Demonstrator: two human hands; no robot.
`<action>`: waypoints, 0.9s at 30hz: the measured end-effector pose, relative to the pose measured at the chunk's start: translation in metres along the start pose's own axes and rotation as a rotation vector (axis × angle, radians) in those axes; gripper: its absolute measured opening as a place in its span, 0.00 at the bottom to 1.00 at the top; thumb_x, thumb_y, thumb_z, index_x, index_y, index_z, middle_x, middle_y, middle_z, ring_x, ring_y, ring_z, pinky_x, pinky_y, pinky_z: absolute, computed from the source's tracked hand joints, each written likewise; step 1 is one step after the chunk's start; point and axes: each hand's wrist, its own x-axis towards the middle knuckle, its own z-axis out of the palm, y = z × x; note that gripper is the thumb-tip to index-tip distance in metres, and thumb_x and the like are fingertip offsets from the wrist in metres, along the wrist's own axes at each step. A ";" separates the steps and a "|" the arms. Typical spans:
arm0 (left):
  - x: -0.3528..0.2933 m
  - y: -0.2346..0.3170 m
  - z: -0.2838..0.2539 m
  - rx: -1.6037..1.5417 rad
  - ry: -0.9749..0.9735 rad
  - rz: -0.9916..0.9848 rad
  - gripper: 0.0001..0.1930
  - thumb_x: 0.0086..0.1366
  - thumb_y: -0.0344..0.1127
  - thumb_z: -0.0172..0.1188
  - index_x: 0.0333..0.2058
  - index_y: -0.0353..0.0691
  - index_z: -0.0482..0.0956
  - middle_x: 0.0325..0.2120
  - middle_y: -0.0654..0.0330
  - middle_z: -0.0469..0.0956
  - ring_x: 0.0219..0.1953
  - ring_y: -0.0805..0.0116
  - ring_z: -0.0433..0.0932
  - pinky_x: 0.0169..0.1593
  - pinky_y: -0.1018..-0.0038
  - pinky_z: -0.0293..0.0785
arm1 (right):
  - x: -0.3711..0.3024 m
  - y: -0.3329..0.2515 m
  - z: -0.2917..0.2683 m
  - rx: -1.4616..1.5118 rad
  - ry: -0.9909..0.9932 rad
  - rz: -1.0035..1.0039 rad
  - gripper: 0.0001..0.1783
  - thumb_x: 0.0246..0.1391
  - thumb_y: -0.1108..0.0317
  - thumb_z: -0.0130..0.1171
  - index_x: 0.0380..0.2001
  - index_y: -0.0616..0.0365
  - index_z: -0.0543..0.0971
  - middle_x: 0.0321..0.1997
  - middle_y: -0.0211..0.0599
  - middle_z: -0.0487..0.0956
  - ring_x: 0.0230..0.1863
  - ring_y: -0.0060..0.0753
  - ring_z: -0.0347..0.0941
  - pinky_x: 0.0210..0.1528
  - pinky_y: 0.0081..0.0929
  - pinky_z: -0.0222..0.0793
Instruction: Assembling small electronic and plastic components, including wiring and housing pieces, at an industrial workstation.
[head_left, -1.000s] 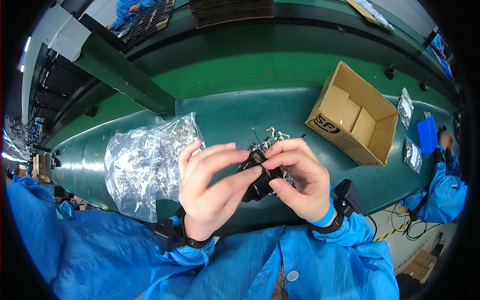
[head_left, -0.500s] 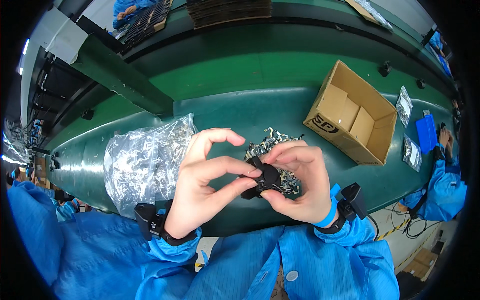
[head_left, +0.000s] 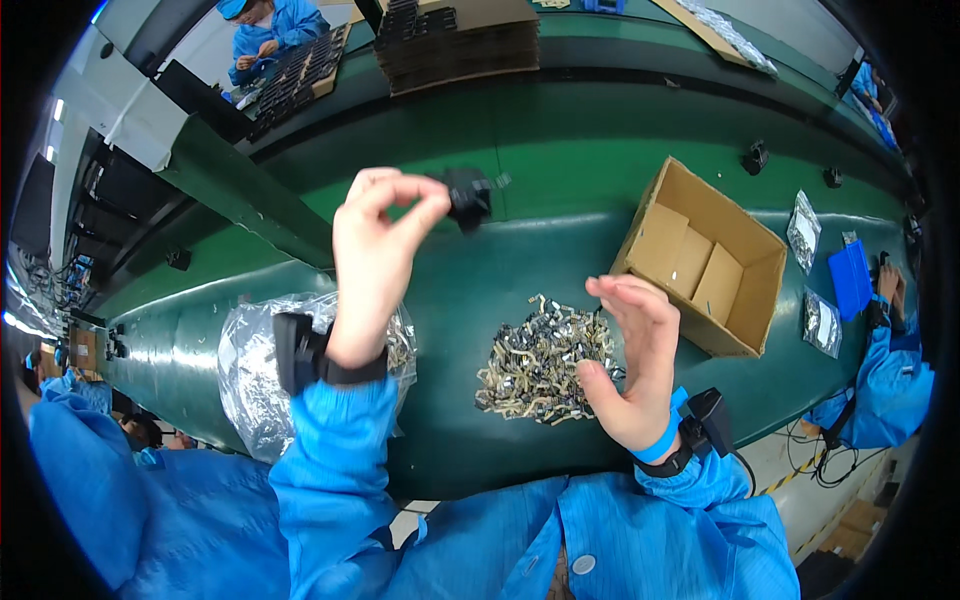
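Observation:
My left hand [head_left: 385, 235] is raised over the far side of the green table, its thumb and fingers pinching a small black plastic part [head_left: 467, 198]. Motion blurs the part, so its exact kind does not show. My right hand [head_left: 640, 365] holds nothing; its thumb and fingers are spread apart beside the pile of small metal and cream-coloured pieces [head_left: 545, 365]. That pile lies loose on the table between my two arms. Left of it, partly behind my left wrist, rests a clear plastic bag [head_left: 255, 370] with many small pieces inside.
An open cardboard box [head_left: 650, 235] stands right of the pile. Beyond it lie small clear bags [head_left: 822, 322] and a blue bin [head_left: 850, 275], near a co-worker's hand. A green post [head_left: 245, 190] rises at the far left. Across the ledge are stacked cardboard trays [head_left: 455, 55] and another person.
My left hand has moved up and away with the black part, out of my right hand's grasp. My right hand has opened and shifted slightly right. The pile is now uncovered.

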 end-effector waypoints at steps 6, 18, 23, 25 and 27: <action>0.038 -0.119 0.037 0.007 0.207 -0.152 0.06 0.52 0.31 0.69 0.30 0.40 0.85 0.31 0.62 0.76 0.32 0.73 0.73 0.37 0.76 0.70 | -0.013 0.000 -0.004 -0.068 0.000 0.167 0.27 0.44 0.77 0.60 0.51 0.63 0.67 0.53 0.49 0.68 0.55 0.44 0.67 0.61 0.36 0.61; 0.023 -0.124 0.036 -0.075 0.259 -0.396 0.08 0.53 0.26 0.68 0.34 0.34 0.82 0.28 0.61 0.81 0.30 0.76 0.79 0.39 0.80 0.75 | -0.015 0.008 -0.012 -0.106 -0.019 0.212 0.26 0.43 0.77 0.60 0.49 0.61 0.69 0.51 0.48 0.70 0.52 0.46 0.68 0.57 0.36 0.62; 0.019 -0.116 0.021 0.004 0.216 -0.400 0.12 0.51 0.27 0.69 0.36 0.35 0.79 0.31 0.60 0.80 0.31 0.73 0.78 0.38 0.77 0.75 | -0.016 0.005 -0.017 -0.137 -0.044 0.222 0.22 0.44 0.77 0.61 0.45 0.61 0.71 0.49 0.48 0.71 0.51 0.46 0.69 0.56 0.36 0.63; 0.019 -0.112 0.016 0.189 0.253 -0.415 0.18 0.49 0.29 0.71 0.39 0.36 0.77 0.35 0.58 0.76 0.33 0.70 0.75 0.39 0.73 0.74 | -0.016 0.004 -0.024 -0.218 -0.162 0.244 0.17 0.45 0.76 0.61 0.41 0.61 0.73 0.48 0.45 0.72 0.50 0.47 0.70 0.54 0.36 0.65; 0.019 -0.111 0.005 0.272 0.316 -0.315 0.20 0.49 0.31 0.70 0.41 0.38 0.74 0.38 0.57 0.70 0.35 0.67 0.71 0.41 0.70 0.72 | -0.016 0.008 -0.025 -0.321 -0.211 0.234 0.15 0.46 0.75 0.61 0.39 0.60 0.74 0.46 0.44 0.73 0.48 0.47 0.70 0.51 0.36 0.66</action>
